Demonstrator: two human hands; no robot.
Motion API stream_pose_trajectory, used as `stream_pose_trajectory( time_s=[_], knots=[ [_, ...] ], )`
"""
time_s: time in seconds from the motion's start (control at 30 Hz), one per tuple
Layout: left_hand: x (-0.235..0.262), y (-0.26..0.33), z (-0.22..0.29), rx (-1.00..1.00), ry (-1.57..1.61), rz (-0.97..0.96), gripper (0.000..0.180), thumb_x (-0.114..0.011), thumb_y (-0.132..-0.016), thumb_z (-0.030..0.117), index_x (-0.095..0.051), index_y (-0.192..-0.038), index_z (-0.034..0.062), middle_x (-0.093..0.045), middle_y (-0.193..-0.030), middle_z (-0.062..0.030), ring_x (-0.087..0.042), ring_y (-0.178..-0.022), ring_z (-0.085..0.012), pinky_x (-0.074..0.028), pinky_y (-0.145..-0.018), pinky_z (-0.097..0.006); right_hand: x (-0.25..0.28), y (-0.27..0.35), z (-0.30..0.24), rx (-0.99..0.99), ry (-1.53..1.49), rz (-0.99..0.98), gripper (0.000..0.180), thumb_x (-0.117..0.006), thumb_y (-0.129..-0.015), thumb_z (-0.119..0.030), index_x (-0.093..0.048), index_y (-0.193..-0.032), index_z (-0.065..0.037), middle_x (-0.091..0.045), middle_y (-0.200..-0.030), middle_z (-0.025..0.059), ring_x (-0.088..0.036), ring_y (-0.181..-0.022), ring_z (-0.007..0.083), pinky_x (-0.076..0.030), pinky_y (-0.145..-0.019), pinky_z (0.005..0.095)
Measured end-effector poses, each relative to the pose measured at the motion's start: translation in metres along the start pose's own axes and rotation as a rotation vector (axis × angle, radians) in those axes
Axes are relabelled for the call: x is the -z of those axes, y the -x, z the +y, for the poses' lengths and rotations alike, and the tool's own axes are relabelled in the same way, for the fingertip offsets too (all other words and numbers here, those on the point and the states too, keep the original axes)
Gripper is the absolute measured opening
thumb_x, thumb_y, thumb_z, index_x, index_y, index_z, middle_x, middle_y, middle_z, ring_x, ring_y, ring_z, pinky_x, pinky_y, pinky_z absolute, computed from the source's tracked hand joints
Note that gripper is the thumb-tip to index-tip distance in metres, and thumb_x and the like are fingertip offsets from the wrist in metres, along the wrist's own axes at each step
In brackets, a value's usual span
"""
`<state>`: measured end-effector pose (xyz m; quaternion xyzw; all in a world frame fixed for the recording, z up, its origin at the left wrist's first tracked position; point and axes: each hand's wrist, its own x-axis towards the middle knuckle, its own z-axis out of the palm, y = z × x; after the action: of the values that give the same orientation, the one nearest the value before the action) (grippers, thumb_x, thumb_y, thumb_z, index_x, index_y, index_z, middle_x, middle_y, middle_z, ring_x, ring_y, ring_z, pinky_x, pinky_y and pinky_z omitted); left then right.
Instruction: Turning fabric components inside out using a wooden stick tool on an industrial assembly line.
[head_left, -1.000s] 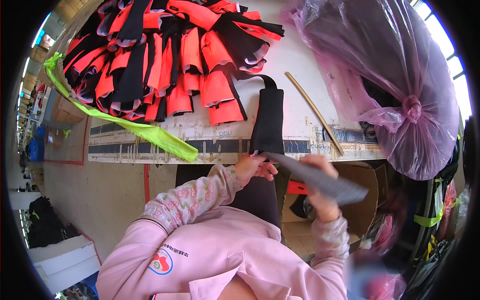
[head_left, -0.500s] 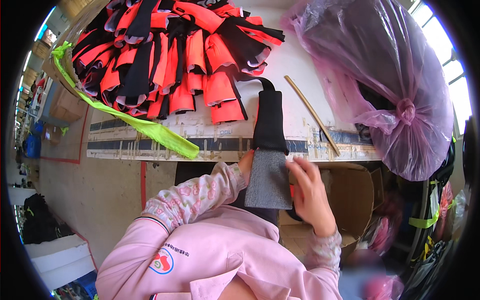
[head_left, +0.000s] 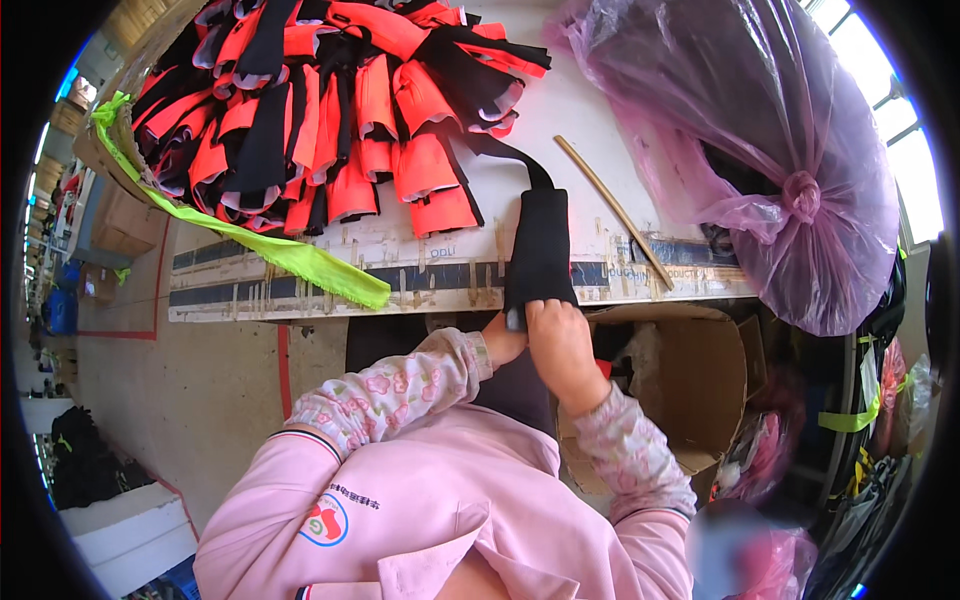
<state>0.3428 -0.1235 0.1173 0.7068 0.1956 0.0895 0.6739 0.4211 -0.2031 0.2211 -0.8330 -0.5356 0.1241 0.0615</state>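
A black fabric sleeve [head_left: 540, 240] hangs over the table's front edge, its upper end joined to a narrow black strap that runs into the pile. My right hand [head_left: 562, 345] is closed over the sleeve's lower end, knuckles up. Beside it, my left hand [head_left: 504, 340] grips the same end from the left and below, its fingers mostly hidden. A small grey bit shows at the sleeve's end between my hands; the rest of the grey pad is out of sight. Behind lies a heap of orange-and-black fabric pieces [head_left: 345, 180].
On the white table [head_left: 450, 275] lies a thin wooden stick [head_left: 612, 210]. A filled, knotted pink plastic bag [head_left: 800, 140] overhangs the right edge. A lime-green fabric strip [head_left: 290, 258] trails along the left front. Below at right stands an open cardboard box [head_left: 690, 385].
The grey pad, which stuck out below the sleeve, is now almost wholly out of sight. My right hand has moved left from beside the pad and closed on the sleeve's lower end.
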Motion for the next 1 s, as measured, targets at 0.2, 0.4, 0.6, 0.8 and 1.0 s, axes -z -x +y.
stream_pose_trajectory(
  time_s=[0.2, 0.4, 0.6, 0.8, 1.0],
  knots=[
    [0.000, 0.002, 0.005, 0.418, 0.460, -0.146, 0.019, -0.050, -0.084, 0.010, -0.057, -0.100, 0.0023, -0.063, -0.094, -0.0100, -0.061, -0.084, -0.0170, -0.049, -0.067, -0.032, -0.023, -0.023, 0.025, 0.093, -0.043, -0.273, 0.004, -0.064, -0.059, -0.008, -0.062, -0.061, -0.006, -0.060, -0.062, 0.0140, -0.062, -0.060, 0.0278, -0.048, -0.053, 0.0378],
    [-0.015, 0.015, -0.032, 0.319, 0.504, 0.068, 0.023, -0.050, -0.086, 0.009, -0.056, -0.108, 0.0054, -0.063, -0.094, -0.0069, -0.059, -0.079, -0.0134, -0.047, -0.063, -0.028, -0.044, 0.002, 0.007, 0.098, -0.007, 0.004, 0.006, -0.057, -0.068, -0.007, -0.063, -0.067, -0.006, -0.061, -0.066, 0.0135, -0.062, -0.062, 0.0281, -0.050, -0.055, 0.0374],
    [-0.013, 0.013, -0.060, 0.023, 0.333, 0.033, 0.031, -0.049, -0.088, 0.009, -0.052, -0.118, 0.0036, -0.059, -0.112, -0.0106, -0.054, -0.103, -0.0173, -0.042, -0.088, -0.029, -0.082, 0.012, -0.004, -0.035, -0.023, 0.187, 0.011, -0.053, -0.073, -0.008, -0.064, -0.070, -0.007, -0.062, -0.067, 0.0117, -0.063, -0.062, 0.0262, -0.051, -0.054, 0.0366],
    [-0.009, 0.006, -0.051, -0.061, 0.083, 0.047, 0.027, -0.046, -0.086, 0.001, -0.054, -0.111, 0.0013, -0.061, -0.104, -0.0151, -0.059, -0.095, -0.0232, -0.048, -0.081, -0.032, -0.070, 0.002, 0.005, 0.011, -0.050, 0.236, 0.018, -0.052, -0.073, -0.007, -0.062, -0.088, -0.005, -0.062, -0.082, 0.0147, -0.062, -0.076, 0.0295, -0.049, -0.068, 0.0398],
    [-0.004, -0.004, -0.013, 0.219, 0.135, -0.079, 0.017, -0.038, -0.087, -0.001, -0.055, -0.086, 0.0005, -0.056, -0.061, -0.0105, -0.051, -0.042, -0.0162, -0.038, -0.033, -0.026, -0.100, -0.036, 0.041, -0.001, -0.099, -0.155, 0.013, -0.051, -0.080, -0.018, -0.062, -0.083, -0.012, -0.063, -0.077, 0.0053, -0.060, -0.081, 0.0204, -0.045, -0.074, 0.0345]
  ],
)
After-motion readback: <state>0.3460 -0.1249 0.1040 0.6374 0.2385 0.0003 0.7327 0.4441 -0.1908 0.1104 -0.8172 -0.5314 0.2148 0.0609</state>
